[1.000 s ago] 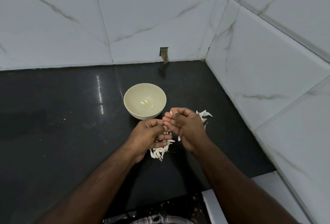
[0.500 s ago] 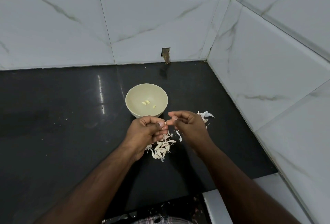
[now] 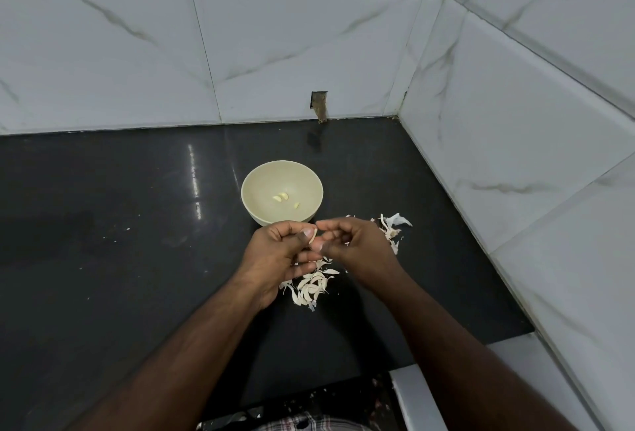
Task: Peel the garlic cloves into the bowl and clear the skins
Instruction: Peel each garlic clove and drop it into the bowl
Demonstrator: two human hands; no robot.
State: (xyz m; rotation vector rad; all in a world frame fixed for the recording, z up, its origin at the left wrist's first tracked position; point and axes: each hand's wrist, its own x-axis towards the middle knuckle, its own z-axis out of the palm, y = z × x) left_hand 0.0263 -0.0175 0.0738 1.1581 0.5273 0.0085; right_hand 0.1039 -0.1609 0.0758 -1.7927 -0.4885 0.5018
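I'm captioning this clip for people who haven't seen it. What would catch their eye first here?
First, the two hands meeting at centre: the left hand and the right hand pinch a garlic clove between them, just in front of the cream bowl, which holds three peeled cloves. Next, the pale skins scattered on the black counter below and right of the hands.

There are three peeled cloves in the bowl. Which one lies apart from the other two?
The clove on the right, nearest the hands, lies alone in the bowl. The other two cloves lie side by side, touching, to its left and farther back.
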